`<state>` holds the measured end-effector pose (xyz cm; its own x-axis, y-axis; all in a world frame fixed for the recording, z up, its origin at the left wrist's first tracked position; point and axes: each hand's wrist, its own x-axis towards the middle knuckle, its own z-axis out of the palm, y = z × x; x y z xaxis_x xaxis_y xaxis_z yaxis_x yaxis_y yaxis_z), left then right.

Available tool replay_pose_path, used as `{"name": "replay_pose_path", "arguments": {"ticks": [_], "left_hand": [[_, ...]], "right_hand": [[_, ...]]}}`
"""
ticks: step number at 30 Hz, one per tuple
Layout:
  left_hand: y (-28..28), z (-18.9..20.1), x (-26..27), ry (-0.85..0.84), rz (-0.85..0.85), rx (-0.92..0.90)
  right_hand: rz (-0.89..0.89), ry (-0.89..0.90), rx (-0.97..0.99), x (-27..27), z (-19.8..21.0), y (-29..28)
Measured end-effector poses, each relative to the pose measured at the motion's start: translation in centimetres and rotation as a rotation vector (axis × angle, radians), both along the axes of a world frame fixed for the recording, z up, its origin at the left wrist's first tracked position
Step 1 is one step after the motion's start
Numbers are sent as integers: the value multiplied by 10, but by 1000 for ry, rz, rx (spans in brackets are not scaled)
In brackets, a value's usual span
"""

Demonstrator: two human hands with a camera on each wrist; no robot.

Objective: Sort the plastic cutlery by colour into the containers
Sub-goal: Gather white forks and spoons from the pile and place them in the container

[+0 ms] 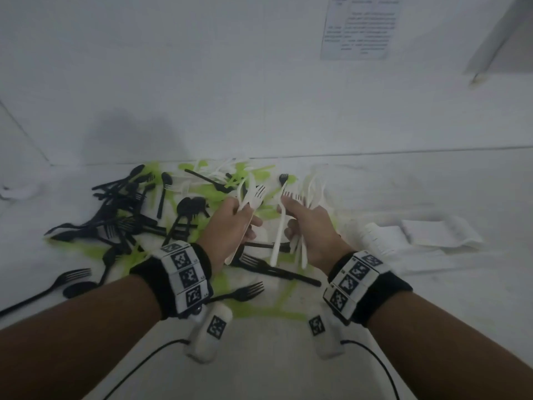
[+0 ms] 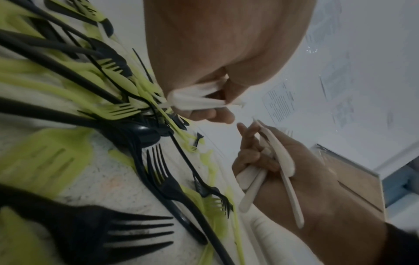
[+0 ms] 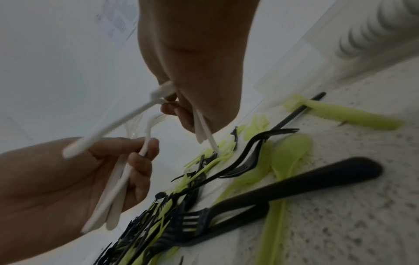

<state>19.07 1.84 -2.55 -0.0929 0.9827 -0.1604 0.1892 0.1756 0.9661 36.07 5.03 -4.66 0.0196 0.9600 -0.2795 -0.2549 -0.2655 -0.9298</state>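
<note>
Far left of the white tabletop (image 1: pixel 288 356): loose heap of black plastic forks and spoons (image 1: pixel 115 215), a few strays nearer the person, one black fork (image 1: pixel 54 284) lying apart at the left edge.

Centre: lime-green plastic cutlery (image 1: pixel 202 194) spread flat under and between the black pieces, mixed with them. More white plastic cutlery (image 1: pixel 219 168) lies at the back of the pile by the wall, blurred.

Left hand (image 1: pixel 230 226), above the pile: fingers curled round a bundle of white plastic forks and knives (image 1: pixel 251 200), tines up, handles sticking out below the palm. Right wrist view shows the same grip (image 3: pixel 127 172), thumb and fingers wrapped on the handles.

Just beside it, right hand (image 1: pixel 308 229): also closed on a bundle of white plastic cutlery (image 1: pixel 305 197); one long white piece (image 1: pixel 279 235) hangs down between the two hands, pinched at the fingertips. Left wrist view shows the handles clamped in the curled fingers (image 2: pixel 254 161). The hands are near each other, not touching.

Both wrists carry black bands with white marker blocks (image 1: pixel 184 272), cables running off toward the person.

Right of the hands: white ribbed stack, maybe cups or containers (image 1: pixel 377 235), and a pale flat container (image 1: pixel 441 232) beyond it. Too blurred to tell what, if anything, sits in them.

Wall behind: printed paper sheet (image 1: pixel 360 27), text unreadable.
</note>
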Motion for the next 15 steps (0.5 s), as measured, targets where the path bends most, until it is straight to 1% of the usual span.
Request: {"name": "replay_pose_path", "arguments": {"ticks": [2,5,8,10,12,15], "left_hand": [[0,1,1,-49,-29,-11],[-1,9,4,-247,-45,-80],[-2,14,5,-344,-58,-129],[-3,17,2,-347,-107,-140],[-4,19,1,-293,-133,-129],[-5,22,-2,-202,-98,-56]], "right_hand": [[20,-9,7,-5,1,-2],[54,-5,12,-9,3,-5],[105,5,27,-13,7,-7],[123,8,46,-17,10,-8],[126,34,58,-21,12,-8],[124,84,45,-28,14,-8]]}}
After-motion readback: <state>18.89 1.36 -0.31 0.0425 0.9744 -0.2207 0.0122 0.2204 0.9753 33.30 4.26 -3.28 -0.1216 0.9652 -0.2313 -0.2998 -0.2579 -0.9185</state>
